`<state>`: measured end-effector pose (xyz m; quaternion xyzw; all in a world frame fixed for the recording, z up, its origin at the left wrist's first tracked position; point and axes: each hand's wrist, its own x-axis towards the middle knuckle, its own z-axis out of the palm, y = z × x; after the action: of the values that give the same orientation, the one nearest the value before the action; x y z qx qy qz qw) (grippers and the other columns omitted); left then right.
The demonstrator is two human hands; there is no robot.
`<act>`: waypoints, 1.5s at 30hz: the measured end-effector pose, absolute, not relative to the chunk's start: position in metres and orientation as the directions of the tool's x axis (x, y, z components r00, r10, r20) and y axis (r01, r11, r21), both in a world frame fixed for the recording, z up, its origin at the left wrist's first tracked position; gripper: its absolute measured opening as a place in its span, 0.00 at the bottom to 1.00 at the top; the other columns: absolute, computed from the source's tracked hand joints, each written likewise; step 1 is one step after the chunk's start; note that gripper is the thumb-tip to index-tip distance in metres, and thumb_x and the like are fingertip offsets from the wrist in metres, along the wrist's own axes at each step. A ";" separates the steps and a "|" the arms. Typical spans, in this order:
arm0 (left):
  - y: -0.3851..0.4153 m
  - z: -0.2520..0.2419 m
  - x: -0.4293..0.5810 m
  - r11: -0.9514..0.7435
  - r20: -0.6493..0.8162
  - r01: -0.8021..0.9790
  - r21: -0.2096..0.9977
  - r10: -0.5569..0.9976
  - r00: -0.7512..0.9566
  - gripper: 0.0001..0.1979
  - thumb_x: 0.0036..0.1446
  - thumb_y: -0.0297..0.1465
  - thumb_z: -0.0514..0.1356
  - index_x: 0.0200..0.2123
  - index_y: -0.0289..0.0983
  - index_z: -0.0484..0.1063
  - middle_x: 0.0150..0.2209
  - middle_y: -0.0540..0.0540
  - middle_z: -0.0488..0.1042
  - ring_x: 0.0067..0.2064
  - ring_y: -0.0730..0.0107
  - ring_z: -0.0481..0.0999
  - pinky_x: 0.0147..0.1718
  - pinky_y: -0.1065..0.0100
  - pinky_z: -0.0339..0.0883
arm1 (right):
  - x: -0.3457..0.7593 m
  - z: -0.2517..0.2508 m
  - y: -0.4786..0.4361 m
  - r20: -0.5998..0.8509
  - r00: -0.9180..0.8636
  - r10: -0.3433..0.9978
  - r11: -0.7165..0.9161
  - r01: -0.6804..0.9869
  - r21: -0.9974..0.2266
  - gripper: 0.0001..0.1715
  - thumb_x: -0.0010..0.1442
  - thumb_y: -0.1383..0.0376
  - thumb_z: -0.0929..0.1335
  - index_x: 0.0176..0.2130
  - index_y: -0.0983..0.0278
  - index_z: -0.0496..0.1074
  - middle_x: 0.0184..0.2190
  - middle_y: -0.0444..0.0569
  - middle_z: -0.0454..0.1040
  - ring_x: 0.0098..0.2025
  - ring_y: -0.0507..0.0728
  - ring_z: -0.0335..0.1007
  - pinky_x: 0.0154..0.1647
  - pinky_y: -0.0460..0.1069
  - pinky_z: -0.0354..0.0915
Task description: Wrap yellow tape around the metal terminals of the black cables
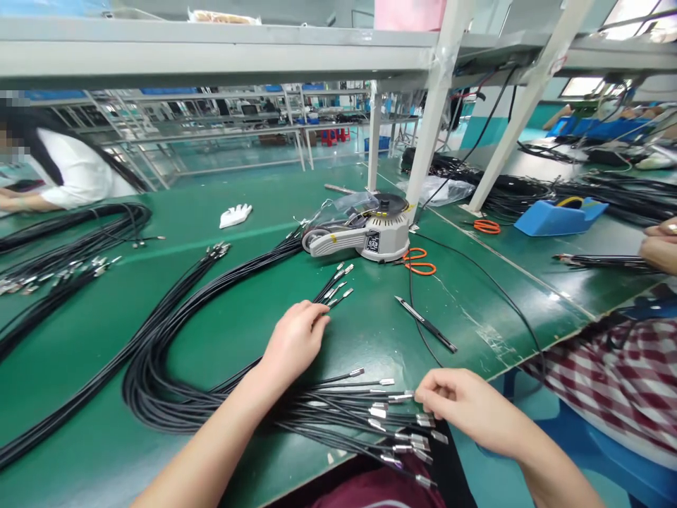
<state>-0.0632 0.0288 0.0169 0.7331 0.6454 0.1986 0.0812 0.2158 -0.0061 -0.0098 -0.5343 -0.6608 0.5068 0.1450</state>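
A thick bundle of black cables (153, 353) curves across the green table, its loose ends with silver metal connectors (420, 443) fanned out near the front edge. My left hand (296, 339) is closed around a few cables, whose connector tips (338, 286) stick out past the fingers. My right hand (460, 402) is at the table's front edge, thumb and fingertips pinched on the silver connector (405, 397) of one cable. Beyond my left hand sits a white round tape dispenser (388, 240). A utility knife (427, 324) lies to the right of it, nearer me.
Orange-handled scissors (422, 267) lie beside the dispenser. A white glove (235, 215) and more cable bundles (58, 303) are on the left. Right are a blue tape holder (560, 215) and a co-worker's hand (661, 243) near cables. Another person sits far left. Shelf posts (436, 106) rise from the table.
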 end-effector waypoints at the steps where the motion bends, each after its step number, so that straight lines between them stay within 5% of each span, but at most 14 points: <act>1: 0.034 0.014 -0.066 -0.161 0.200 0.932 0.325 0.975 0.099 0.12 0.61 0.30 0.51 0.39 0.37 0.74 0.38 0.43 0.75 0.42 0.62 0.72 0.44 0.64 0.65 | 0.218 -0.010 -0.004 -0.328 -0.368 0.870 -0.065 0.575 -0.816 0.16 0.59 0.56 0.65 0.26 0.63 0.71 0.24 0.45 0.73 0.28 0.55 0.67 0.29 0.47 0.59; 5: 0.062 -0.003 -0.049 -0.213 0.208 0.950 0.226 0.964 0.166 0.13 0.61 0.28 0.50 0.35 0.37 0.75 0.35 0.42 0.73 0.42 0.60 0.70 0.44 0.62 0.64 | 0.216 -0.006 0.004 -0.254 -0.303 0.919 -0.057 0.533 -0.844 0.18 0.60 0.53 0.63 0.27 0.63 0.71 0.25 0.46 0.74 0.29 0.55 0.67 0.30 0.48 0.60; 11: 0.098 -0.011 -0.026 -0.141 0.222 0.958 0.250 0.971 0.085 0.11 0.55 0.23 0.52 0.27 0.32 0.74 0.33 0.36 0.72 0.43 0.53 0.70 0.42 0.57 0.64 | 0.197 -0.006 0.005 -0.223 -0.339 0.914 -0.067 0.416 -0.907 0.15 0.59 0.56 0.65 0.27 0.63 0.71 0.24 0.45 0.75 0.29 0.55 0.70 0.31 0.48 0.62; 15: 0.078 0.002 -0.028 -0.189 0.216 0.918 0.348 0.969 0.117 0.09 0.58 0.27 0.52 0.32 0.36 0.72 0.34 0.43 0.74 0.40 0.62 0.72 0.41 0.63 0.66 | 0.187 -0.007 0.022 -0.187 -0.218 0.958 -0.116 0.304 -0.946 0.15 0.58 0.55 0.65 0.32 0.63 0.74 0.28 0.48 0.76 0.30 0.55 0.70 0.30 0.48 0.63; 19: 0.044 0.007 -0.022 -0.235 0.280 0.756 0.611 0.957 0.072 0.12 0.61 0.31 0.51 0.45 0.39 0.69 0.36 0.48 0.76 0.37 0.70 0.74 0.40 0.68 0.68 | 0.163 -0.002 0.050 -0.101 -0.155 0.983 -0.080 0.140 -0.987 0.18 0.55 0.54 0.68 0.40 0.64 0.75 0.31 0.49 0.77 0.33 0.56 0.72 0.30 0.48 0.64; 24: 0.031 0.005 -0.014 -0.279 0.317 0.628 0.726 0.947 0.055 0.11 0.59 0.32 0.56 0.43 0.39 0.74 0.38 0.46 0.77 0.39 0.68 0.74 0.42 0.67 0.67 | 0.138 0.001 0.063 -0.026 -0.190 0.981 -0.009 0.089 -0.996 0.14 0.52 0.55 0.69 0.30 0.64 0.73 0.24 0.44 0.73 0.28 0.53 0.68 0.28 0.47 0.63; 33: 0.032 0.028 -0.035 -0.080 -0.020 0.701 0.709 0.991 0.133 0.09 0.56 0.34 0.54 0.31 0.39 0.73 0.28 0.51 0.76 0.30 0.69 0.73 0.31 0.68 0.65 | 0.141 -0.001 0.059 -0.051 -0.152 0.987 -0.045 0.038 -0.998 0.11 0.51 0.58 0.70 0.27 0.64 0.74 0.23 0.43 0.72 0.27 0.52 0.67 0.29 0.47 0.61; 39: 0.035 0.023 -0.019 -0.170 0.141 0.555 0.814 0.985 0.096 0.12 0.56 0.35 0.56 0.41 0.40 0.75 0.36 0.49 0.79 0.37 0.68 0.76 0.39 0.68 0.68 | 0.138 -0.001 0.057 0.084 -0.162 0.983 0.095 0.062 -0.994 0.10 0.55 0.58 0.69 0.30 0.63 0.74 0.25 0.44 0.73 0.29 0.54 0.68 0.32 0.48 0.64; 45: 0.034 0.025 -0.034 -0.045 -0.046 0.695 0.717 0.993 0.111 0.11 0.56 0.35 0.55 0.32 0.41 0.78 0.33 0.49 0.80 0.35 0.63 0.77 0.38 0.64 0.67 | 0.133 -0.006 0.047 0.215 -0.066 0.974 0.222 0.126 -0.967 0.07 0.56 0.61 0.68 0.31 0.62 0.75 0.30 0.47 0.75 0.33 0.55 0.69 0.37 0.49 0.65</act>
<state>-0.0336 0.0337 0.0250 0.6804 0.6202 0.2441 0.3047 0.1329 0.0473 -0.0059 -0.4609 -0.5970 0.4202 0.5045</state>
